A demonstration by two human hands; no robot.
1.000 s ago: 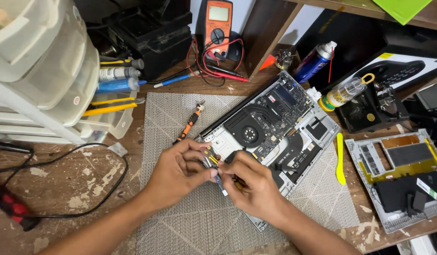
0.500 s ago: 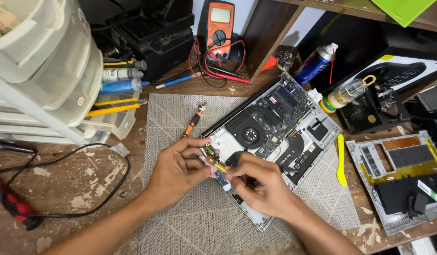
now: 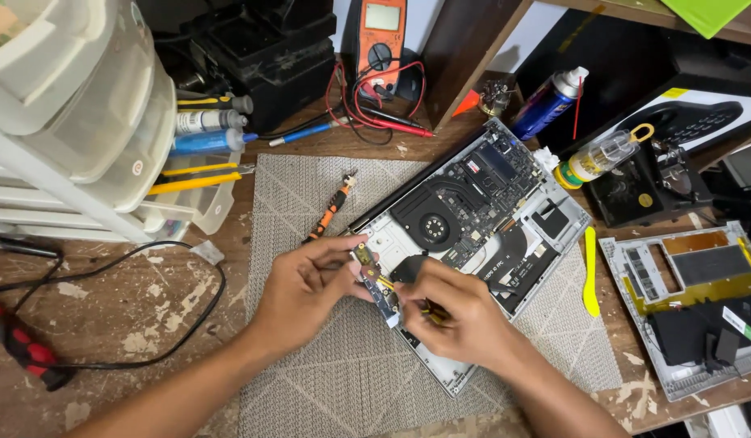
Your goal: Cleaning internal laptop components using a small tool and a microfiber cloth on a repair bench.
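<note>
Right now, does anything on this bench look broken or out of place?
The laptop lies opened, its fan and boards bare. The left hand and right hand hold a small circuit board over it. The wooden bench is scuffed.

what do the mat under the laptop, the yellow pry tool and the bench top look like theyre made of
Mat: looks like woven fabric or vinyl mesh, grey and matte, with a visible weave and stitched lines. Yellow pry tool: probably plastic, judging by its smooth, even colour and slight sheen. Bench top: wood, worn, with grain showing and pale patches where the finish has flaked.
</note>
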